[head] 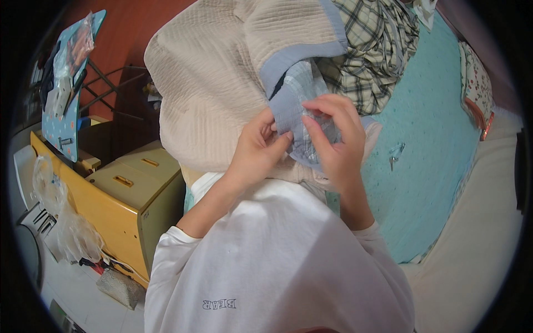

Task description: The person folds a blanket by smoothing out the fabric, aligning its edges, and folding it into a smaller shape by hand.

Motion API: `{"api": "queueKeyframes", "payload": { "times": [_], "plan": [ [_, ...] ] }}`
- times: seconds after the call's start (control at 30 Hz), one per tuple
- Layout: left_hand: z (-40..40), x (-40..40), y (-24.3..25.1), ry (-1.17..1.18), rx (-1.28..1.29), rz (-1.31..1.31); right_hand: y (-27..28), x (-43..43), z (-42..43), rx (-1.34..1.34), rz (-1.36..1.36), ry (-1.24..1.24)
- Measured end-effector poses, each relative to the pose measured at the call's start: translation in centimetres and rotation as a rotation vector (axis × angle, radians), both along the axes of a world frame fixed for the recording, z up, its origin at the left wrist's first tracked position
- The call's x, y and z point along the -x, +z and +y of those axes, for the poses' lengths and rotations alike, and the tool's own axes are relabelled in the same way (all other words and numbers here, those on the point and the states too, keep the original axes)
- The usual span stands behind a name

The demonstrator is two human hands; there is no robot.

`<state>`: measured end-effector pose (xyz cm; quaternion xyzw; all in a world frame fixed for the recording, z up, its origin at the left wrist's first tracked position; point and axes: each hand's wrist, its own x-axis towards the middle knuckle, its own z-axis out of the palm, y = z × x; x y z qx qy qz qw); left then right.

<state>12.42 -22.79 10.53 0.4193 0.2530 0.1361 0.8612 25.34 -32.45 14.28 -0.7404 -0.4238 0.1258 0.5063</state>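
A beige quilted cover (208,91) with blue edging lies over my lap and spreads away from me. My left hand (262,145) pinches its blue fabric border (287,114) between thumb and fingers. Just to the right, my right hand (339,133) is raised over the bluish patterned fabric by that border, thumb and forefinger a little apart at the border's edge. Whether the right fingers grip any cloth or thread cannot be told. A dark gap shows under the folded blue edging above my hands.
Plaid cloth (370,54) is bunched beyond the quilt. On the turquoise bed sheet (429,166) at right lies a small metal-and-clear object (395,156). A wooden cabinet (137,179), a patterned blue board (62,120) and a plastic bag (75,224) are on the left. A floral cloth (476,83) lies far right.
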Motion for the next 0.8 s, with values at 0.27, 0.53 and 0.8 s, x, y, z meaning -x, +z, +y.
{"api": "queueKeyframes", "payload": {
  "times": [0.27, 0.53, 0.8],
  "plan": [
    [-0.2, 0.3, 0.2, -0.006, -0.157, -0.024, -1.7, 0.2, 1.6, -0.014, -0.101, 0.026],
    [0.2, 0.3, 0.2, -0.038, -0.193, -0.016, -2.3, -1.0, 1.5, -0.018, -0.012, -0.192],
    [-0.3, 0.1, 0.4, 0.027, -0.203, -0.017, -1.4, 0.2, 0.7, -0.076, -0.096, 0.032]
  ]
}}
